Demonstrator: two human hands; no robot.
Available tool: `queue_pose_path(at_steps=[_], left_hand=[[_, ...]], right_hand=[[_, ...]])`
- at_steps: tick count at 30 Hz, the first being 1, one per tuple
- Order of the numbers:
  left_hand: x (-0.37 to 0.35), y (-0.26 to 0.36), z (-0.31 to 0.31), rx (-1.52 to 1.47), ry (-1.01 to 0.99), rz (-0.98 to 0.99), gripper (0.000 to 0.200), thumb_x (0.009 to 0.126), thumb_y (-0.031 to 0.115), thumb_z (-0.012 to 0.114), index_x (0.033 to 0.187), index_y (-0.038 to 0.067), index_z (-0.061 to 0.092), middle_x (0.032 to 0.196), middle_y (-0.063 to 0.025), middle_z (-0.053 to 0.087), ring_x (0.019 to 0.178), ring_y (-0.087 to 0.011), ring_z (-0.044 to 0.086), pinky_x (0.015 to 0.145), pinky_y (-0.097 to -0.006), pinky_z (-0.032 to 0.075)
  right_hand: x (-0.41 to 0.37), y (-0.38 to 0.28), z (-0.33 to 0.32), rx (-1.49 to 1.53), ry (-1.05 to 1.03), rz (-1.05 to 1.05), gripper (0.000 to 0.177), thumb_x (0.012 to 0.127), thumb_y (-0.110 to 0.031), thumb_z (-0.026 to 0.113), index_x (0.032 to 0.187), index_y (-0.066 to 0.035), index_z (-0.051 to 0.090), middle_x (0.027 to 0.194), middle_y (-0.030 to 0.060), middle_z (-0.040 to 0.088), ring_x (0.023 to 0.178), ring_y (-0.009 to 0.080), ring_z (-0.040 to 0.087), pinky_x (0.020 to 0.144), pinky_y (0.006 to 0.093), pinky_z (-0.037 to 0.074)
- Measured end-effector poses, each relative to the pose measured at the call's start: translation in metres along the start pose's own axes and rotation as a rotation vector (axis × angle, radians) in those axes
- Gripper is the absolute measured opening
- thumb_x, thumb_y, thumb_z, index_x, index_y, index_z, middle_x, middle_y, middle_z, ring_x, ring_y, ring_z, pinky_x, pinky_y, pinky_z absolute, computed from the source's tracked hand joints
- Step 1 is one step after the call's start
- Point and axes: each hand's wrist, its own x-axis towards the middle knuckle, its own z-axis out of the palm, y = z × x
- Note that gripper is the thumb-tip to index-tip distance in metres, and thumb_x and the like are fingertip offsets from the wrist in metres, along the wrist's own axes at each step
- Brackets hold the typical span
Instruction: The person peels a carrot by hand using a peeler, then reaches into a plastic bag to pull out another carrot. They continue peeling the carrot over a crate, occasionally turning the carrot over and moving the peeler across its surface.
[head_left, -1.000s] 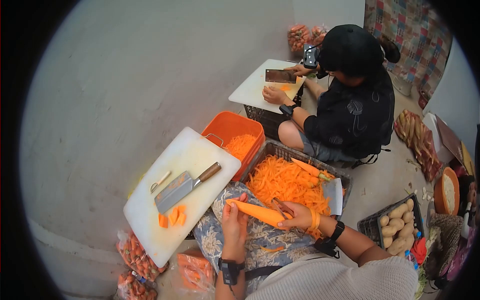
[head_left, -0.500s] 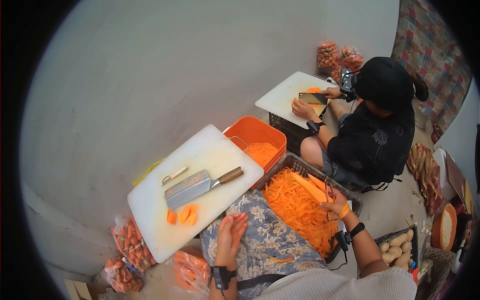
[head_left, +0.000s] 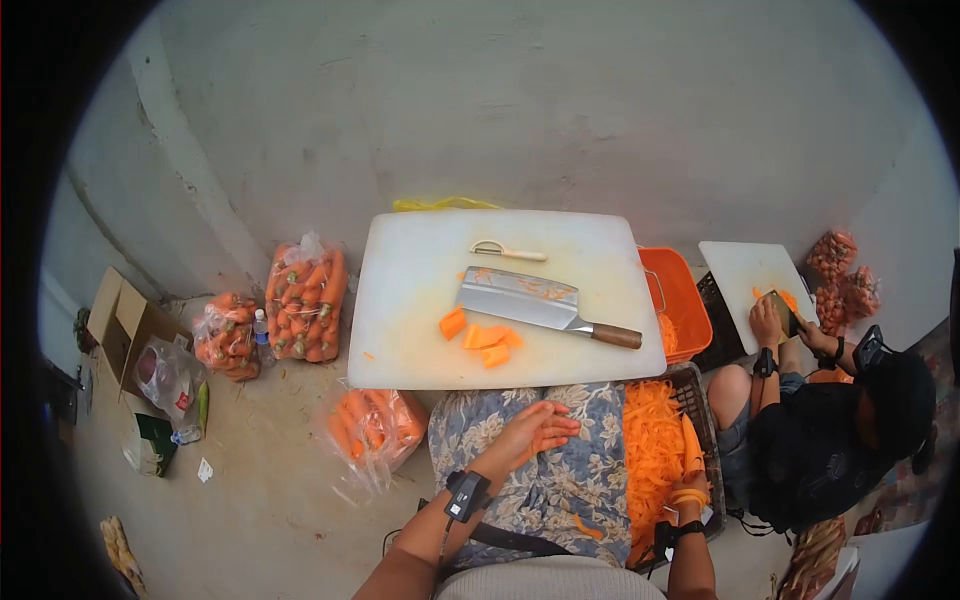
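My left hand (head_left: 540, 432) rests above the floral cloth (head_left: 470, 425) on my lap, palm up, fingers apart, holding nothing. My right hand (head_left: 690, 490) is over the dark crate (head_left: 712, 440) on the right and grips a peeled carrot (head_left: 690, 448) pointing away from me. Shredded carrot (head_left: 650, 440) fills the crate beside that hand. In front of me is a white cutting board (head_left: 400, 290). On it lie a cleaver (head_left: 520, 298) with its wooden handle to the right, a white peeler (head_left: 510, 252) behind the blade, and several carrot chunks (head_left: 485, 337).
An orange bucket (head_left: 690, 300) stands right of the board. Further right, another person (head_left: 820, 450) cuts carrot on a second board (head_left: 740, 270). Bags of carrots (head_left: 305, 305) stand left, with one bag (head_left: 375, 425) near my lap and a cardboard box (head_left: 130, 320) further off.
The view has swung left, bringing the box and more carrot bags into sight. The board and the other person appear further right. My right hand still holds the carrot.
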Motion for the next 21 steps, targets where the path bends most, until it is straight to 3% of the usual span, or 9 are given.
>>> queue_pose_path(at_steps=[5, 7, 9, 11, 14, 17, 18, 20, 21], left_hand=[[-0.002, 0.003, 0.0, 0.004, -0.002, -0.003, 0.025, 0.094, 0.024, 0.041, 0.108, 0.004, 0.047, 0.101, -0.0153, 0.059, 0.1, -0.024, 0.058, 0.08, -0.0306, 0.049], [-0.006, 0.005, -0.002, 0.015, -0.062, 0.005, 0.025, 0.092, 0.023, 0.043, 0.109, 0.005, 0.047, 0.104, -0.0144, 0.058, 0.101, -0.0227, 0.057, 0.081, -0.03, 0.048], [-0.018, 0.01, -0.009, -0.04, -0.077, 0.054, 0.027, 0.092, 0.024, 0.045, 0.111, 0.005, 0.046, 0.106, -0.0142, 0.057, 0.1, -0.0223, 0.057, 0.083, -0.0303, 0.047], [-0.041, 0.028, -0.009, -0.072, -0.163, 0.107, 0.029, 0.091, 0.025, 0.046, 0.113, 0.005, 0.045, 0.107, -0.014, 0.057, 0.099, -0.0214, 0.057, 0.083, -0.03, 0.047], [-0.08, 0.048, -0.041, -0.05, -0.012, 0.212, 0.026, 0.092, 0.026, 0.044, 0.109, 0.006, 0.046, 0.104, -0.0123, 0.057, 0.096, -0.0185, 0.058, 0.078, -0.027, 0.048], [-0.127, 0.057, -0.088, 0.011, 0.293, 0.305, 0.026, 0.092, 0.026, 0.044, 0.107, 0.005, 0.048, 0.101, -0.0119, 0.058, 0.092, -0.0176, 0.059, 0.078, -0.0264, 0.048], [-0.145, 0.056, -0.104, 0.011, 0.37, 0.336, 0.025, 0.092, 0.025, 0.044, 0.107, 0.005, 0.048, 0.1, -0.0116, 0.058, 0.09, -0.0169, 0.059, 0.077, -0.0258, 0.048], [-0.183, 0.05, -0.134, 0.003, 0.464, 0.372, 0.024, 0.092, 0.024, 0.044, 0.106, 0.005, 0.049, 0.098, -0.0113, 0.059, 0.089, -0.0162, 0.059, 0.075, -0.0252, 0.048], [-0.205, 0.044, -0.146, -0.041, 0.512, 0.414, 0.023, 0.091, 0.023, 0.044, 0.105, 0.005, 0.05, 0.097, -0.0106, 0.059, 0.086, -0.0154, 0.059, 0.074, -0.0246, 0.048]], right_hand=[[-0.005, -0.024, 0.003, 0.182, -0.142, -0.058, 0.046, 0.06, -0.016, 0.074, 0.097, -0.001, 0.052, 0.083, 0.0078, 0.056, 0.071, 0.0177, 0.053, 0.065, 0.0257, 0.043], [-0.005, -0.035, 0.008, 0.309, -0.282, -0.157, 0.035, 0.062, -0.012, 0.072, 0.087, -0.004, 0.049, 0.074, 0.0048, 0.051, 0.062, 0.0159, 0.05, 0.06, 0.0281, 0.044], [-0.02, -0.06, -0.019, 0.433, -0.5, -0.198, 0.035, 0.067, -0.016, 0.073, 0.09, -0.004, 0.05, 0.081, 0.0067, 0.055, 0.071, 0.016, 0.055, 0.062, 0.0264, 0.044], [-0.05, -0.12, -0.066, 0.974, -0.81, 0.182, 0.028, 0.077, -0.016, 0.066, 0.098, -0.003, 0.053, 0.096, 0.0109, 0.059, 0.09, 0.0198, 0.059, 0.07, 0.0283, 0.048], [-0.038, -0.118, -0.067, 1.53, -1.01, 0.272, 0.022, 0.088, -0.012, 0.05, 0.108, -0.004, 0.054, 0.115, 0.0105, 0.056, 0.106, 0.0213, 0.054, 0.084, 0.0324, 0.049], [-0.015, -0.1, -0.03, 1.377, -0.901, 0.705, 0.019, 0.081, -0.011, 0.058, 0.099, -0.004, 0.055, 0.092, 0.008, 0.062, 0.091, 0.02, 0.06, 0.072, 0.0299, 0.051], [0.014, -0.051, 0.002, 1.012, -1.059, 0.305, 0.013, 0.081, -0.01, 0.057, 0.093, -0.005, 0.056, 0.088, 0.0067, 0.062, 0.089, 0.0204, 0.06, 0.07, 0.0312, 0.05], [0.067, 0.042, 0.061, 0.042, -0.901, -0.631, 0.003, 0.082, -0.009, 0.055, 0.081, -0.007, 0.057, 0.079, 0.0041, 0.062, 0.084, 0.0211, 0.061, 0.066, 0.0337, 0.05], [0.039, 0.017, 0.042, -0.144, -0.841, -0.704, 0.002, 0.081, -0.007, 0.055, 0.082, -0.006, 0.056, 0.079, 0.0059, 0.061, 0.082, 0.0238, 0.06, 0.066, 0.0352, 0.048]])
